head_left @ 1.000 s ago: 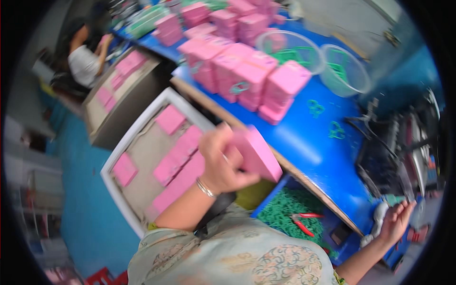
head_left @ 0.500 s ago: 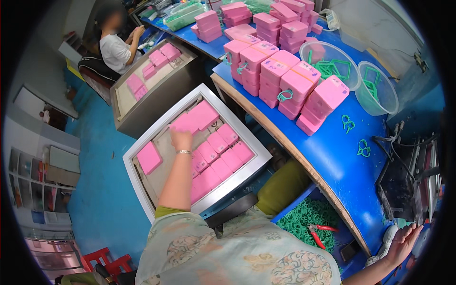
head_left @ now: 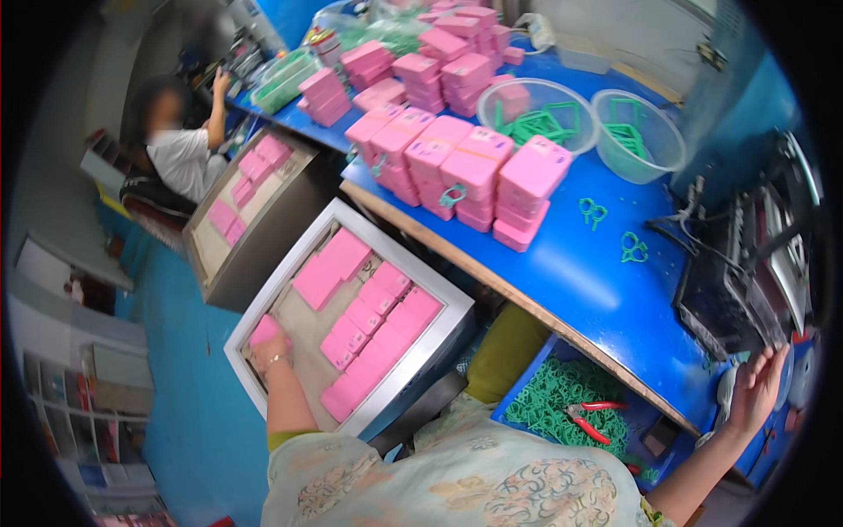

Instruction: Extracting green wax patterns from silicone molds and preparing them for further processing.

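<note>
My left hand [head_left: 270,353] is at the left inner edge of a white-framed tray [head_left: 458,306], closed on a pink block [head_left: 266,328]; the fingertips are partly hidden. Other pink blocks [head_left: 408,321] lie in rows on the tray's beige bed, with a larger pair [head_left: 329,268] at its upper part. My right hand [head_left: 757,386] is raised at the far right, open with fingers loosely stretched, beside the blue bench's edge and below a dark metal machine [head_left: 729,272].
Stacked pink blocks [head_left: 465,167] stand on the blue bench [head_left: 580,290], beside plastic bowls [head_left: 641,158] of green rings. Below is a blue bin of green pieces with red-handled cutters [head_left: 593,422]. A co-worker [head_left: 180,162] sits at the upper left behind a second tray [head_left: 263,220].
My left hand, first raised with a pink block, reached into the tray's upper part, then moved down-left onto the block at the left edge, no longer holding the first one.
</note>
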